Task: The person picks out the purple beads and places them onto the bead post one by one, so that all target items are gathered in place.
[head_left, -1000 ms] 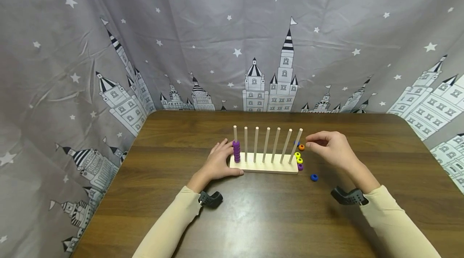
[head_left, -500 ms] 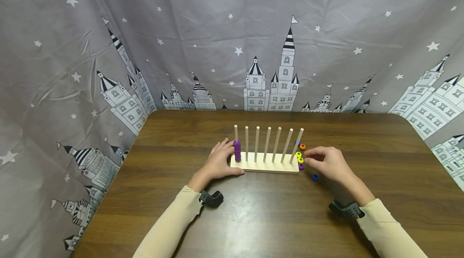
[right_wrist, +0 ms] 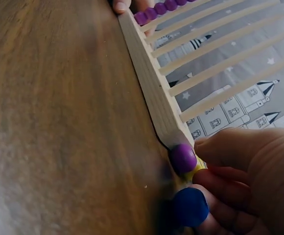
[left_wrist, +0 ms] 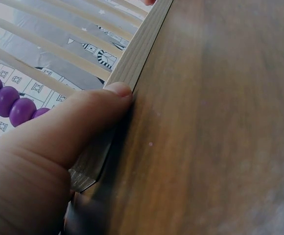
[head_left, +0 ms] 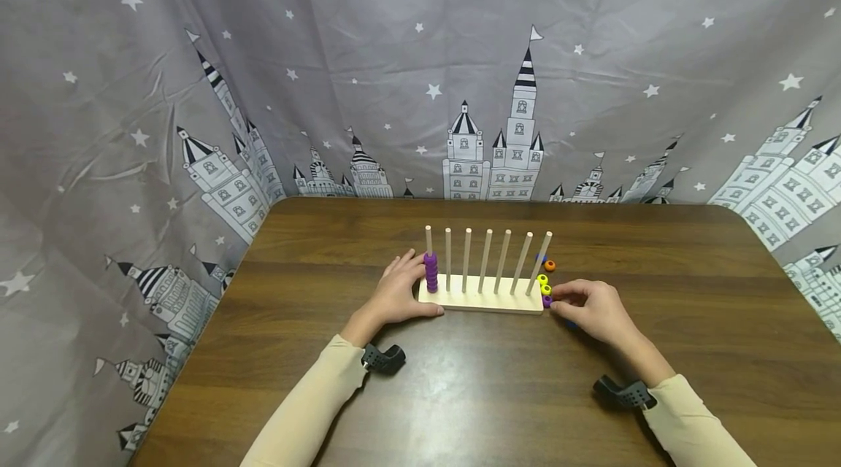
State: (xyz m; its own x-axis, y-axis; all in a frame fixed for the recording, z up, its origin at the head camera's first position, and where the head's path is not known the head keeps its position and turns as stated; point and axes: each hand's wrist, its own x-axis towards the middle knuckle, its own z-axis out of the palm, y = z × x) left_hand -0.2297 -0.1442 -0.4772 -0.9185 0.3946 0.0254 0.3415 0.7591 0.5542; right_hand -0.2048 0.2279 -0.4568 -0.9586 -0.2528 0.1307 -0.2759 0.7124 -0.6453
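Observation:
A wooden peg stand point(head_left: 482, 300) with several upright pegs stands on the table. Several purple beads point(head_left: 431, 273) are stacked on its leftmost peg. My left hand point(head_left: 396, 297) grips the stand's left end, its thumb point(left_wrist: 105, 105) against the front edge and fingers spread behind. At the other end, my right hand point(head_left: 591, 306) is beside a loose purple bead point(right_wrist: 183, 157), thumb and forefinger spaced apart at the bead's right side. Beyond lie two yellow beads point(head_left: 544, 285). Under the right fingers sits a blue bead point(right_wrist: 191, 206), mostly hidden in the head view.
An orange bead point(head_left: 550, 265) and another blue bead point(head_left: 542, 258) lie behind the stand's right end. The brown wooden table point(head_left: 368, 423) reaches back to a grey curtain point(head_left: 368, 29) printed with castles and stars.
My right hand has come down and toward me, from beside the orange bead to the loose purple bead, now covering most of the nearer blue bead. The left hand keeps its grip.

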